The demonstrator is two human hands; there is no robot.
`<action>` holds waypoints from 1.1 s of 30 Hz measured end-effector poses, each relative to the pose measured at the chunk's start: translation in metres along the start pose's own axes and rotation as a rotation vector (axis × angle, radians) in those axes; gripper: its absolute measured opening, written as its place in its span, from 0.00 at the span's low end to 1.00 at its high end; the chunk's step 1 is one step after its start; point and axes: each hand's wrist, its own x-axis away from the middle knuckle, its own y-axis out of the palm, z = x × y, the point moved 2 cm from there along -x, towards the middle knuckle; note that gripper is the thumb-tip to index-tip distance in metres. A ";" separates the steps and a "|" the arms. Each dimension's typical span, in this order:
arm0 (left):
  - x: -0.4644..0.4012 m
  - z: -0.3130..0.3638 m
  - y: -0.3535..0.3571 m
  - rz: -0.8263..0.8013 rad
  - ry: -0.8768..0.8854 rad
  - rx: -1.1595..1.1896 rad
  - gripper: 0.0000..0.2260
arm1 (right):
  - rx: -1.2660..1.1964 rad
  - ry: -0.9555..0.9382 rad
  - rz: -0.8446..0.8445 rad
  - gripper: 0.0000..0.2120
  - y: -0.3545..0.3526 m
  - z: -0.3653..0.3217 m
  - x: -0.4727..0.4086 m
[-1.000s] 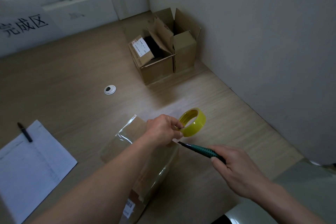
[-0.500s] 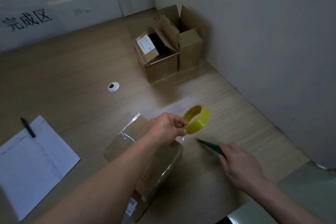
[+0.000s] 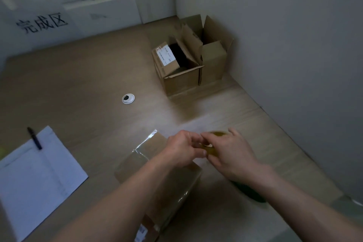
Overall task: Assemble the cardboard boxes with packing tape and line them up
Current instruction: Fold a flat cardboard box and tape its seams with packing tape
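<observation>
A cardboard box [image 3: 157, 180] with glossy tape along its top lies on the wooden table right in front of me. Just above its far right corner, my left hand [image 3: 182, 149] and my right hand [image 3: 229, 153] both grip a yellow roll of packing tape [image 3: 211, 150], which the fingers mostly hide. A green-handled cutter [image 3: 249, 192] lies on the table under my right forearm. Two open cardboard boxes [image 3: 180, 65] [image 3: 214, 55] stand side by side at the back against the partition.
A white sheet of paper [image 3: 37, 179] with a black pen [image 3: 34, 137] lies at the left. A round cable grommet [image 3: 128, 98] sits mid-table. A grey partition wall [image 3: 294, 65] bounds the right side. Chinese characters [image 3: 42, 23] mark the back wall.
My right hand has put the green cutter down on the table and moved left to grip the tape roll together with my left hand.
</observation>
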 end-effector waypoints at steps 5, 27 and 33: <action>-0.001 -0.006 0.003 0.121 0.058 -0.021 0.11 | -0.130 0.072 -0.145 0.19 0.004 -0.001 -0.017; 0.044 -0.008 0.049 0.825 -0.244 -0.267 0.15 | -1.037 0.353 0.149 0.11 0.074 -0.009 -0.032; 0.138 -0.054 0.062 1.144 -0.090 -0.198 0.29 | -0.962 0.386 0.210 0.08 0.082 -0.038 -0.013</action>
